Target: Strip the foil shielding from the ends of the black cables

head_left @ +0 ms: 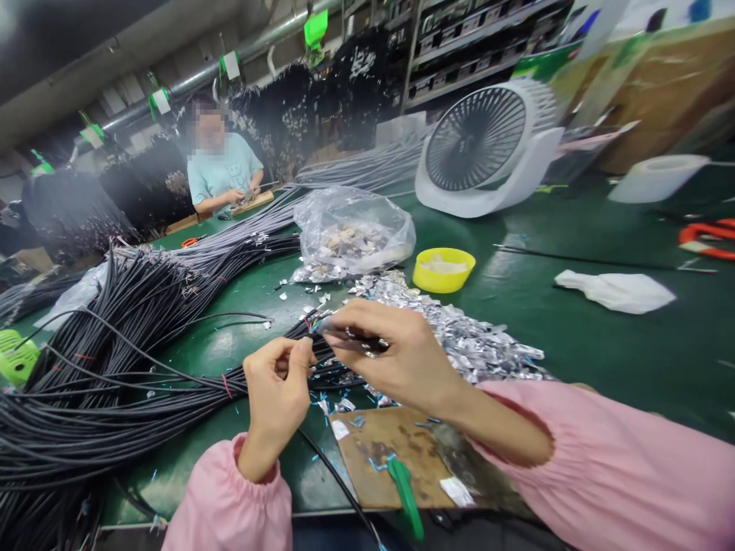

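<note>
Both hands meet near the middle of the view, above the green bench. My left hand is closed, thumb and forefinger pinched on a black cable near its stripped end. Fine coloured wires stick out there between the two hands. My right hand is closed around a slim dark tool, whose exact kind I cannot make out; its fingertips are at the wires. Just behind and below lies a thick bundle of black cables. A heap of silvery foil scraps spreads beyond my right hand.
A stained board with a green-handled tool lies at the front edge. Further back are a clear bag of scraps, a yellow dish and a white fan. Red-handled scissors lie right. Another person works across the bench.
</note>
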A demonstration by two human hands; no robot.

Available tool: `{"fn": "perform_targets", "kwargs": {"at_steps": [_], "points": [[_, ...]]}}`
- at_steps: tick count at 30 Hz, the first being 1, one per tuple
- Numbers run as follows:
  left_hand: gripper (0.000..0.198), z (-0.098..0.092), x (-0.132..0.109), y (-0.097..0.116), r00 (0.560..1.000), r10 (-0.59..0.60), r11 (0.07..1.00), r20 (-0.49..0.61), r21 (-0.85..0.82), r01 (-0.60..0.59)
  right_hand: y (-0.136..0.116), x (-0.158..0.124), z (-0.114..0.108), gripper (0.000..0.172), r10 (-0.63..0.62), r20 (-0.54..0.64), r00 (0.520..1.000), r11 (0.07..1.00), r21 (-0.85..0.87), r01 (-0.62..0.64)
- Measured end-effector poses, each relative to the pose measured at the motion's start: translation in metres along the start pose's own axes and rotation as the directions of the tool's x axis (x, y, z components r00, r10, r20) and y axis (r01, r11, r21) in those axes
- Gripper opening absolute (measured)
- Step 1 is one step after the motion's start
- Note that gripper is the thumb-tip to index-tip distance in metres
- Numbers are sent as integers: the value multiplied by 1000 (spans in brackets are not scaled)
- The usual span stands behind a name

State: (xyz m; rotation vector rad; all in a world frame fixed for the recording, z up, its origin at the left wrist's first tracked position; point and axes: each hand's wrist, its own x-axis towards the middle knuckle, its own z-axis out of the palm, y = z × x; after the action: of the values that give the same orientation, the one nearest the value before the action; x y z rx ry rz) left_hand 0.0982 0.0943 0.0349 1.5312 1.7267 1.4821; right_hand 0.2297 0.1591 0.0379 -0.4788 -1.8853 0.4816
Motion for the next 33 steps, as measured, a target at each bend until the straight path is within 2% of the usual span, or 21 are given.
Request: {"fn": "perform_targets", "kwargs": {"at_steps": [5, 8, 17, 28, 30, 33], "points": [[31, 0, -1, -1, 1000, 23, 999, -12, 38, -23, 0, 0, 0, 13, 69, -26, 997, 997, 23, -69], [29, 1, -1, -1, 999, 31, 999, -20, 41, -30, 0, 0, 0, 15, 65, -37, 997, 998, 19, -64], [26, 1, -2, -4, 999, 45, 998, -28, 38, -44, -2, -3, -3, 13, -54, 6, 999, 998, -42, 54], [27, 0, -1, -5, 985, 171, 971, 37, 165, -175, 2, -3, 0, 19, -144, 38, 989, 983, -109, 148], [29, 0, 0, -5, 984, 177, 969, 35, 169, -181, 4, -2, -3, 22, -156, -10, 988, 974, -168, 152], [33, -2, 1, -5, 990, 142, 980, 2, 140, -141, 9, 2, -8, 17, -159, -222, 962, 955, -283, 93]]}}
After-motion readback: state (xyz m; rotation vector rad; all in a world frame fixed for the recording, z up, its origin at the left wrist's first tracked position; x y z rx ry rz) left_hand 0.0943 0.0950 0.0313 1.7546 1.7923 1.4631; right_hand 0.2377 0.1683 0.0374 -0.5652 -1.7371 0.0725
